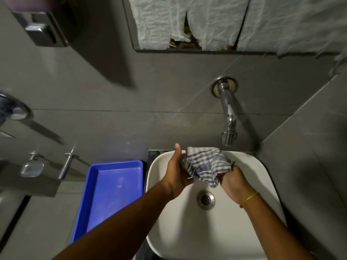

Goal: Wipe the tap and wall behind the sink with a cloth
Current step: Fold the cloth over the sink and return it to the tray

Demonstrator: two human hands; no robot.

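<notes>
both forearms reach in over the sink [262, 177]. yellow band [249, 197] on right wrist. drain [206, 199] sits just below the hands.

left hand [178, 175]: fingers curled under the cloth's left edge, thumb pointing up, holding it. right hand [234, 181]: closed round the cloth's right corner, fingers mostly hidden by fabric.

cloth [204, 166]: blue-and-white check, bunched between the two hands above the basin, one corner drooping toward the drain. it touches neither tap nor wall.

handling, my judgement: light, soft, no stiffness, folds wherever unsupported. wet or dry cannot be told. best gathered into a pad in one palm, so loose corners do not drag or snag. grip by the bulk, not an edge.

blue tray [112, 184] on the tabletop left of the sink.

tap [228, 117]: chrome spout coming off the wall above the basin's far rim, just beyond the cloth. smooth and rounded, so probably slippery; wrap the cloth round the spout rather than dab.

wall [131, 87]: grey tile, flat, takes broad flat strokes. wiping not yet begun.
</notes>
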